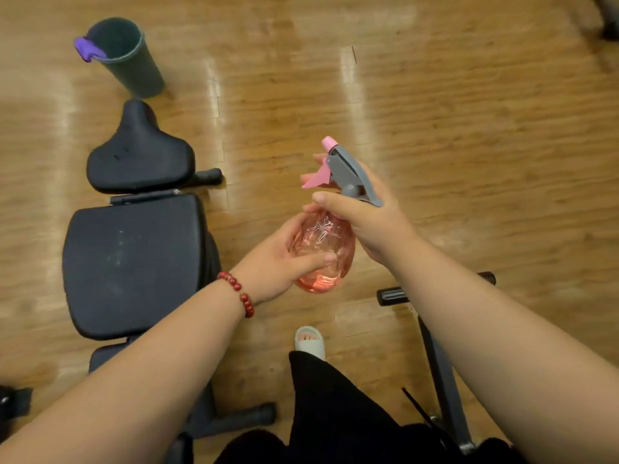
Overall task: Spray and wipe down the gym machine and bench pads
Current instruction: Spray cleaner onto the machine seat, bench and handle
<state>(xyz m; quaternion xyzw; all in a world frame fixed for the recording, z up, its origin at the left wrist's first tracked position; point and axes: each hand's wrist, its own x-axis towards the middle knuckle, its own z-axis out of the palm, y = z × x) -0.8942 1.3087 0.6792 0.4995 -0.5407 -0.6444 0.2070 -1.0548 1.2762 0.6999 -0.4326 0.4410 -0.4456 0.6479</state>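
Our left hand (284, 259) cups the pink spray bottle (323, 252) while our right hand (363, 216) grips its neck. Black bench pads (134, 262) lie leftward; beyond them stands a bin (134, 61) bearing a purple cloth (87, 50).

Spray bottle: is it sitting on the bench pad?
No, the left hand and right hand hold the spray bottle up beside the bench pad.

FREE: glossy wooden floor (435, 128) open ahead and right | BLOCKED left: black rectangular bench pad (134, 262), black saddle-shaped pad (140, 152) just beyond | far left: dark green plastic bin (134, 68) | low right: black metal frame bar (435, 363)
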